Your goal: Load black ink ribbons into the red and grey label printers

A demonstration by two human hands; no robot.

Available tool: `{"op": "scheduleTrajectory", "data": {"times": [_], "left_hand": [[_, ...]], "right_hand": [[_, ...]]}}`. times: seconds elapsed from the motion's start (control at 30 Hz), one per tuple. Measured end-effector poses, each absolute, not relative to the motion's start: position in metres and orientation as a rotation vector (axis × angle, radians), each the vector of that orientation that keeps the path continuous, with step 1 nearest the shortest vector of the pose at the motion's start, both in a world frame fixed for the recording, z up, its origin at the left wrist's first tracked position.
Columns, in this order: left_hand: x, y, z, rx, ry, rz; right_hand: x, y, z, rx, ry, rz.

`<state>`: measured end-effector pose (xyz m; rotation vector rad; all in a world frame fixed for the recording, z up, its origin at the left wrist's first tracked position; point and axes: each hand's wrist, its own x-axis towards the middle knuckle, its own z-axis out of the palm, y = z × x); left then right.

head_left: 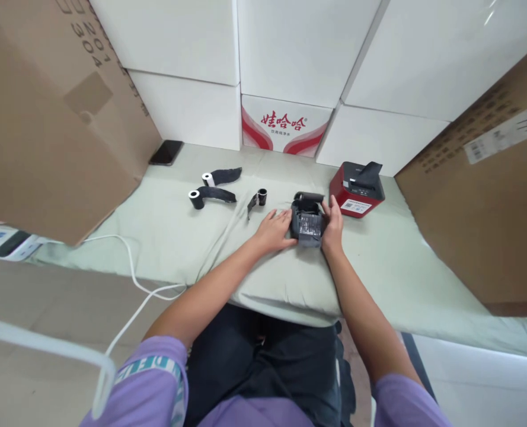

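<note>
A small black label printer (308, 222) with its lid open sits on the pale green surface (165, 228), clasped between the left hand (274, 231) and right hand (333, 222); loading paper seems underway, calling next for a roll (262, 194). The red printer (357, 190) behind bears a QR label.

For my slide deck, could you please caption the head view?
Both hands, left hand and right hand, grip a black printer beside a red printer.
</note>
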<state>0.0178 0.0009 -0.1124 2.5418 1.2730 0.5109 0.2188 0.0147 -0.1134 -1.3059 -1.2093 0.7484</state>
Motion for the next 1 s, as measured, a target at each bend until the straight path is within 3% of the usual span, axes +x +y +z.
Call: {"op": "scheduleTrajectory", "data": {"times": [0.17, 0.3, 0.4, 0.6, 0.7, 0.87, 1.0], "left_hand": [[0.018, 0.002, -0.113, 2.512, 1.268, 0.521], [0.017, 0.002, -0.111, 2.495, 1.273, 0.516], [0.017, 0.002, -0.110, 2.496, 1.271, 0.517], [0.016, 0.003, -0.113, 2.484, 1.255, 0.544], [0.016, 0.003, -0.112, 2.472, 1.270, 0.554], [0.017, 0.000, -0.105, 2.466, 1.303, 0.458], [0.016, 0.001, -0.101, 2.449, 1.297, 0.415]], "right_hand": [[0.226, 0.036, -0.116, -1.299, -1.295, 0.828], [0.238, 0.032, -0.105, -1.348, -1.408, 0.669], [0.249, 0.038, -0.090, -1.478, -1.612, 0.549], [0.251, 0.085, -0.065, -1.840, -2.000, 0.714], [0.240, 0.090, -0.059, -1.940, -2.059, 0.640], [0.237, 0.066, -0.039, -1.773, -1.953, 0.231], [0.230, 0.061, -0.021, -1.515, -1.712, 0.299]]}}
